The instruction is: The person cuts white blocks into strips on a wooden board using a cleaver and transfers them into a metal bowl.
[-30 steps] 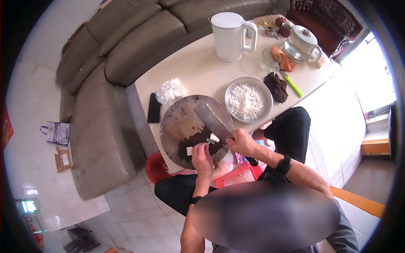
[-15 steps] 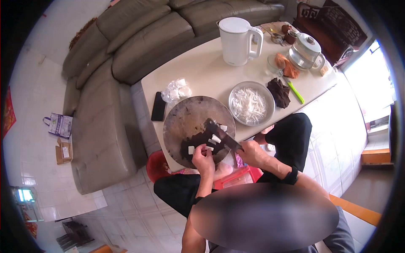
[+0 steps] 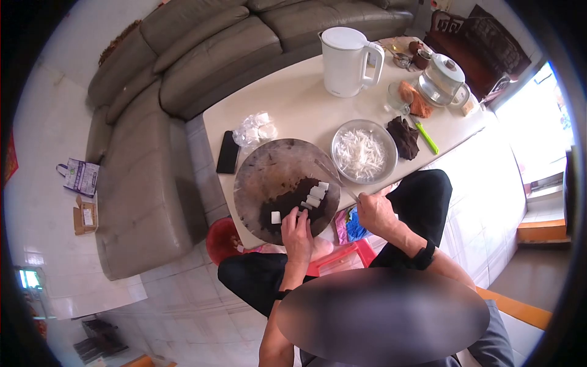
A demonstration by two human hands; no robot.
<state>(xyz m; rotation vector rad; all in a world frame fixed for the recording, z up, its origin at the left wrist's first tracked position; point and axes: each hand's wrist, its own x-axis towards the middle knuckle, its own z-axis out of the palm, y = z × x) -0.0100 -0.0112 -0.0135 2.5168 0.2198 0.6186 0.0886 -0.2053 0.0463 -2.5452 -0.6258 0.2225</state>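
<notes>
My right hand [image 3: 377, 215] grips the handle of a cleaver [image 3: 334, 175], whose blade shows nearly edge-on over the right rim of a round chopping board [image 3: 263, 174]. On the board's dark wet patch, a row of small white pieces [image 3: 316, 193] lies close to the blade. My left hand [image 3: 297, 235] rests at the board's near edge, fingers stretched out and slightly apart, the tips close to the near end of that row. A single white block [image 3: 276, 217] sits just left of my left fingertips.
Right of the board stands a metal bowl [image 3: 393, 164] of thin white shreds. Beyond are a dark crumpled cloth [image 3: 403, 137], a green-handled knife [image 3: 426, 136], a white kettle [image 3: 342, 64] and a glass pot [image 3: 440, 79]. A phone [image 3: 228, 153] and bagged white blocks [image 3: 255, 128] lie left.
The cleaver has lifted off the pieces and moved right, turning edge-on. My left fingers have loosened from a pinch and spread. More of the white row is now visible.
</notes>
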